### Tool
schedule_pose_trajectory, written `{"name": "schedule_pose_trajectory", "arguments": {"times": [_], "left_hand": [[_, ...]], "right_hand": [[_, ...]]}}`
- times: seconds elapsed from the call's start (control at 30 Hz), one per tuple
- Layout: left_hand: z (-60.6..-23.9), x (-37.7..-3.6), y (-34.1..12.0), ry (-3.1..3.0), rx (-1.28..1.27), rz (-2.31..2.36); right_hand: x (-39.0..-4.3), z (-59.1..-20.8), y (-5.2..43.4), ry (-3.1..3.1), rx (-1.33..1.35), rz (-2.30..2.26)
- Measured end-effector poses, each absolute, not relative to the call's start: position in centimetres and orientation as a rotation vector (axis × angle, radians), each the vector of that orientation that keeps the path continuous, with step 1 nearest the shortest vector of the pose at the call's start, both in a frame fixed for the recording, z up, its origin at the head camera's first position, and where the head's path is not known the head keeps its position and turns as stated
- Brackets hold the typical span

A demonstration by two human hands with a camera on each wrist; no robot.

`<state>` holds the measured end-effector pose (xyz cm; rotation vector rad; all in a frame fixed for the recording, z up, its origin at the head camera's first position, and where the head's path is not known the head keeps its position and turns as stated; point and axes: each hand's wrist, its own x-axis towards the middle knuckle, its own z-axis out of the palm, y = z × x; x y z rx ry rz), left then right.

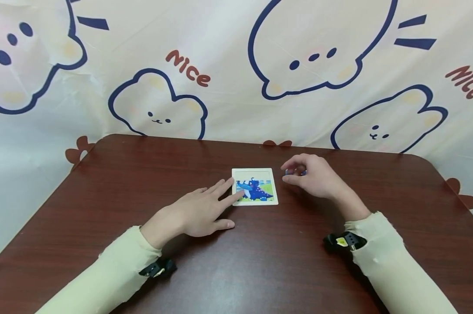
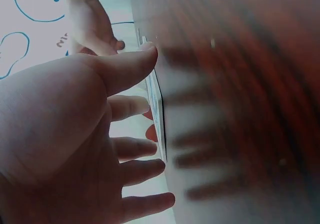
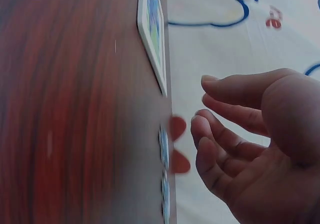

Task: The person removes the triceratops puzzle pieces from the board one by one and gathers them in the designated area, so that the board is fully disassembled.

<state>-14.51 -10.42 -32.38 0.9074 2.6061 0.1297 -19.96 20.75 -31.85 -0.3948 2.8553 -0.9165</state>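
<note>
A small jigsaw puzzle in a white tray (image 1: 255,202) lies on the table, its picture a blue dinosaur on green. A pale strip shows along the tray's top. My left hand (image 1: 199,211) reaches over the tray's left edge with fingers straight and spread; one fingertip overlaps the picture. To the right of the tray, my right hand (image 1: 317,176) hovers above the table with loosely bent fingers, thumb and fingertips apart. Beneath it, partly hidden, are small blue jigsaw pieces (image 3: 164,146), seen edge-on in the right wrist view with nothing between the fingers.
The dark brown wooden table (image 1: 103,183) has rounded far corners. Behind it hangs a pale curtain (image 1: 228,113) with cartoon outlines. Black straps with small devices (image 1: 346,241) sit at both sleeve cuffs.
</note>
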Motion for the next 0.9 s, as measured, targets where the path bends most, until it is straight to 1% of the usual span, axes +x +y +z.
{"name": "schedule_pose_trajectory", "arguments": {"times": [0.2, 0.43, 0.63, 0.9], "left_hand": [[-32.3, -13.9, -10.4, 2.6, 0.911, 0.126], [-32.5, -14.0, -10.4, 2.591, 0.912, 0.139], [-32.5, -14.2, -10.4, 2.555, 0.899, 0.191], [-32.5, -14.2, -10.6, 2.541, 0.892, 0.211]], "right_hand": [[-20.3, -32.3, 17.1, 2.8, -0.516, -0.967], [-21.0, -32.9, 13.5, 2.688, -0.598, -0.99], [-21.3, -33.4, 12.0, 2.641, -0.616, -0.947], [-21.3, -33.4, 11.1, 2.631, -0.564, -0.856]]}}
